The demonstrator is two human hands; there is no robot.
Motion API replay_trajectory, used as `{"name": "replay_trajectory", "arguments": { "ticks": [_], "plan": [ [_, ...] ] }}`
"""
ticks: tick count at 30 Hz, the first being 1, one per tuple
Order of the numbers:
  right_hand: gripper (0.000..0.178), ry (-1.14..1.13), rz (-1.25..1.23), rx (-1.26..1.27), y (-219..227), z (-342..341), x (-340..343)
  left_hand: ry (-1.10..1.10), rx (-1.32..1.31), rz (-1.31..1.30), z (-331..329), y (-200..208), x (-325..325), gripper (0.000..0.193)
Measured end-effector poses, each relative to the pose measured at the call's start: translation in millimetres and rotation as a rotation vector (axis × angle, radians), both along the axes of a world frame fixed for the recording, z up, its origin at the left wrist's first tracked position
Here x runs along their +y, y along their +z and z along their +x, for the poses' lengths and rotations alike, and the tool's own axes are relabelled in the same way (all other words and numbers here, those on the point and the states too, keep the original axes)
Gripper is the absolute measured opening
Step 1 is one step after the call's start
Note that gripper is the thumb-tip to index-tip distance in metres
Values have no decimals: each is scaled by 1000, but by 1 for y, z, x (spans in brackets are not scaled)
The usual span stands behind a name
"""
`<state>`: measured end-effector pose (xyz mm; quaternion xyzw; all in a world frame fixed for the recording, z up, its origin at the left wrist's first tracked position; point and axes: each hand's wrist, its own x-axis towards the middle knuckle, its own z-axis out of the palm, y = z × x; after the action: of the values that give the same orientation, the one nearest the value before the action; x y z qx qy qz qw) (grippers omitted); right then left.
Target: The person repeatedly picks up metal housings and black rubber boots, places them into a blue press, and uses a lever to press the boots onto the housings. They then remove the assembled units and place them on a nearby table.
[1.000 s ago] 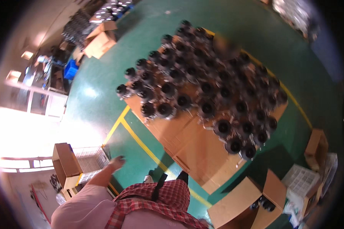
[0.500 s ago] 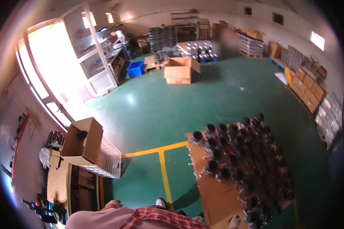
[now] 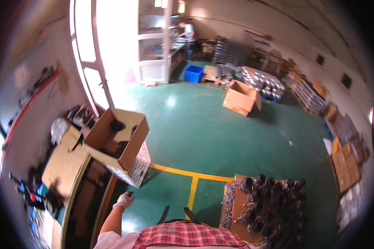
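My left hand (image 3: 125, 200), in a pale glove or wrap, hangs low beside the workbench (image 3: 66, 168). Its fingers look curled, and a small dark patch shows at the fingertips; what it is cannot be made out. Nearest ahead of it is a white plastic crate (image 3: 140, 167) with an open cardboard box (image 3: 135, 141) resting on top. Inside that box are a few black rounded parts (image 3: 117, 125). My right hand does not show. To the right, many black-topped metal parts (image 3: 274, 203) stand in rows on a cardboard sheet (image 3: 239, 203).
An open carton (image 3: 239, 99) and a blue bin (image 3: 193, 74) stand farther off on the green floor. Another person (image 3: 188, 37) works at a bench by the glass door (image 3: 153, 54). Stacked cartons (image 3: 345, 166) line the right wall. Black tools (image 3: 37, 195) crowd the near-left bench.
My view has swung left, so the bench and box sit nearer the middle. My left hand has come forward toward the crate. My right hand has left the picture.
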<state>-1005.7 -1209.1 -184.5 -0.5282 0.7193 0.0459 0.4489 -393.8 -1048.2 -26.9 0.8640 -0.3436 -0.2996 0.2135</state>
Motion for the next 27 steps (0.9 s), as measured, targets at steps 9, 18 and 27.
{"name": "replay_trajectory", "arguments": {
  "ticks": [9, 18, 27],
  "plan": [
    [57, 817, 38, 347, 59, 94, -226, 1213, -37, 365, -188, -123, 391, 37],
    [49, 1105, -293, 154, -12, 413, -338, 1771, 666, 649, -685, -86, 387, 45],
    [47, 2141, -260, -202, 59, 636, 203, 2148, 838, 303, -686, -118, 315, 44]
  ]
}}
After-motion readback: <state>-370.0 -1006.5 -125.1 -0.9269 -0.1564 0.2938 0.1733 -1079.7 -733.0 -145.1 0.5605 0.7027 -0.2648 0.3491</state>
